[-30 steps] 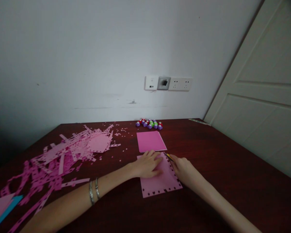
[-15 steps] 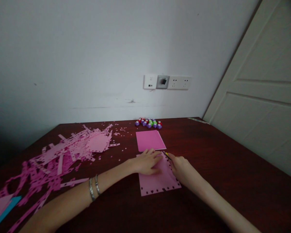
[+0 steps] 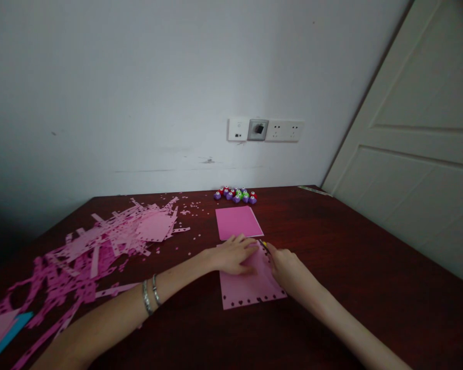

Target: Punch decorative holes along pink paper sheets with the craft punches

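Note:
A light pink sheet of paper (image 3: 241, 290) lies on the table, with small dark-looking punched shapes along its bottom and right edges. My left hand (image 3: 234, 256) is spread flat on its upper part, fingers apart, pressing it down. At the sheet's right edge, my right hand (image 3: 287, 266) is closed around a slim utility knife (image 3: 266, 247) with a yellow part; most of the tool is hidden in the fingers. Its dark tip points to the sheet's top right corner. Just beyond lies a stack of deeper pink paper squares (image 3: 237, 222).
Pink paper strips and scraps (image 3: 111, 241) are heaped on the left, with tiny cut-outs scattered beside them. Several small red, purple and green craft punches (image 3: 237, 195) stand by the wall. Pink and blue sheets (image 3: 5, 334) lie at the near left. A ruler-like strip (image 3: 314, 191) lies far right.
The view has shifted very slightly. Both hands and the sheet stay almost where they were, with the knife still at the right edge.

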Action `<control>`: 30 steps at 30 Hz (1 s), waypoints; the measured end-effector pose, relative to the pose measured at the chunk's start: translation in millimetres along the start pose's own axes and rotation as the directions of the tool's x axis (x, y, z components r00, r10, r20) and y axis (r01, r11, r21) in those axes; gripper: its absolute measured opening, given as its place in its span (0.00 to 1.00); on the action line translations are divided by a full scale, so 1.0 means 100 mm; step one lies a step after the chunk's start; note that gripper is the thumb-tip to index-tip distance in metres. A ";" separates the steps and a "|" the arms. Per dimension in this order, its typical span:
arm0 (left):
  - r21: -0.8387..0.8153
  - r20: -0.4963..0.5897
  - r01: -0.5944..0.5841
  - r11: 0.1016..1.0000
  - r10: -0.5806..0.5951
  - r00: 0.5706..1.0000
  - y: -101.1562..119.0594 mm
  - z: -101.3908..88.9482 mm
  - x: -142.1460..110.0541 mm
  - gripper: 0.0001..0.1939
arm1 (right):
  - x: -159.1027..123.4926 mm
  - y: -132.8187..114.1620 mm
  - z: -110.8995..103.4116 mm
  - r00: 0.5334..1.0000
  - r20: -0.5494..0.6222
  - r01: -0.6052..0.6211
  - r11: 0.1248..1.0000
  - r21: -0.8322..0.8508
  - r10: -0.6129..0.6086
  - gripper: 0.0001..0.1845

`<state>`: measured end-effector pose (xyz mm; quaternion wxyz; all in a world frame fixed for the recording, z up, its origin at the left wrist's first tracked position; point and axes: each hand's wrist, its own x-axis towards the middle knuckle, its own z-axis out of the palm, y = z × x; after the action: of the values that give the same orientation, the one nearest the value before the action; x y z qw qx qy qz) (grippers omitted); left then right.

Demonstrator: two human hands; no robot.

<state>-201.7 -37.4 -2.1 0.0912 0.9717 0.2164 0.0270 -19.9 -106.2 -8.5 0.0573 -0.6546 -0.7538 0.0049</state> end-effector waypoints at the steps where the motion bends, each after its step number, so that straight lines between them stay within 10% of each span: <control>1: -0.001 0.005 0.002 1.000 -0.002 1.000 0.00 -0.01 0.00 0.34 | 0.00 -0.01 -0.01 1.000 0.009 -0.005 1.000 -0.002 0.005 0.19; 30: 0.025 0.029 -0.009 1.000 0.009 1.000 -0.01 -0.03 0.05 0.33 | -0.28 -0.20 -0.14 0.993 0.106 -0.041 0.996 -0.079 0.049 0.23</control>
<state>-197.4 -34.0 0.8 0.0817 0.9740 0.2110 0.0108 -34.5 -137.7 4.5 -0.0087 -0.6720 -0.7404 0.0128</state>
